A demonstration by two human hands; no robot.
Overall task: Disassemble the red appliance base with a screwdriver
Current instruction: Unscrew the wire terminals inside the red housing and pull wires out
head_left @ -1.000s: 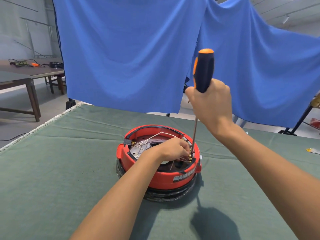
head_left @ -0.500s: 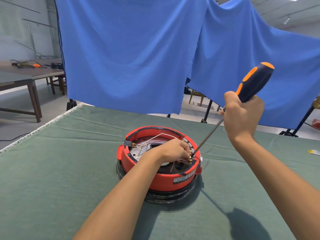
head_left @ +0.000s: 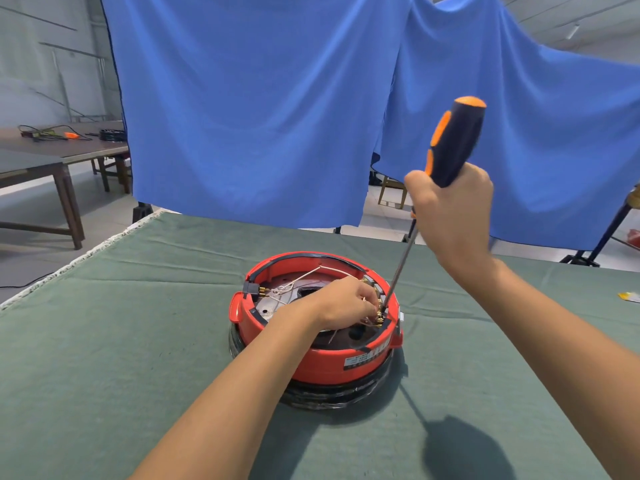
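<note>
Cloth (head_left: 104,358), green and creased, is spread over the table, and blue drapes (head_left: 259,109) are hung behind it. Near the middle of the cloth the red base (head_left: 322,362) is stood on a black ring, open side up; a metal plate, white wires (head_left: 294,284) and brass terminals are seen inside it. A white label (head_left: 360,360) is fixed to its front wall, but the print is too small to be read. The screwdriver (head_left: 450,147) is gripped by the right hand (head_left: 450,213) around its black-and-orange handle, the shaft tilted down to the terminals at the right rim. The left hand (head_left: 346,301) is rested inside the base, fingers curled at those terminals; what is pinched cannot be told.
</note>
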